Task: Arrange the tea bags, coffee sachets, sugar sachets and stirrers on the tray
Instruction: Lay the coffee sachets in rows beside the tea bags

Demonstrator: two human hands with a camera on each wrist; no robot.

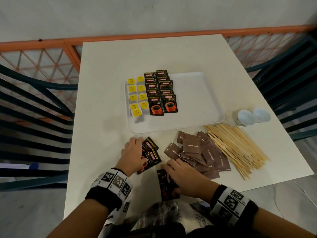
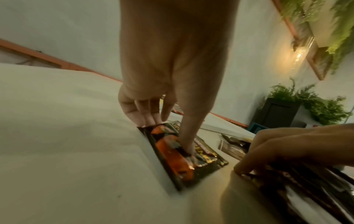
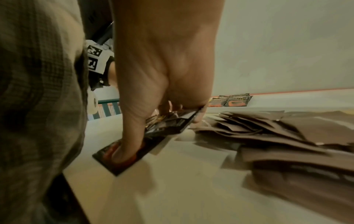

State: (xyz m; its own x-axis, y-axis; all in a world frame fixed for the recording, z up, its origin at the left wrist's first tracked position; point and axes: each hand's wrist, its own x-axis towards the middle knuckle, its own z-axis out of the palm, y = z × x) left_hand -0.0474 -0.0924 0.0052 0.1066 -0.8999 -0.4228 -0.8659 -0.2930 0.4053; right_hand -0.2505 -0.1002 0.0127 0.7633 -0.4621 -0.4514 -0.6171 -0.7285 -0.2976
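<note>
A white tray [image 1: 193, 100] holds two columns of yellow-tagged tea bags [image 1: 137, 95] at its left and two columns of black coffee sachets [image 1: 161, 93] beside them. In front of the tray my left hand [image 1: 139, 150] grips a few overlapping loose coffee sachets [image 1: 154, 156], thumb on top and fingers curled at their left edge [image 2: 172, 159]. My right hand [image 1: 173, 177] pinches another coffee sachet [image 1: 167, 188] by the near table edge; its far end is raised [image 3: 122, 165]. Brown sugar sachets [image 1: 202, 155] lie piled to the right, with wooden stirrers [image 1: 236, 148] beyond them.
Two small white cups [image 1: 245, 117] stand right of the tray. The tray's right half is bare. The white table [image 1: 154, 54] is flanked by dark slatted chairs [image 1: 34, 109], with an orange railing [image 1: 120, 38] behind it.
</note>
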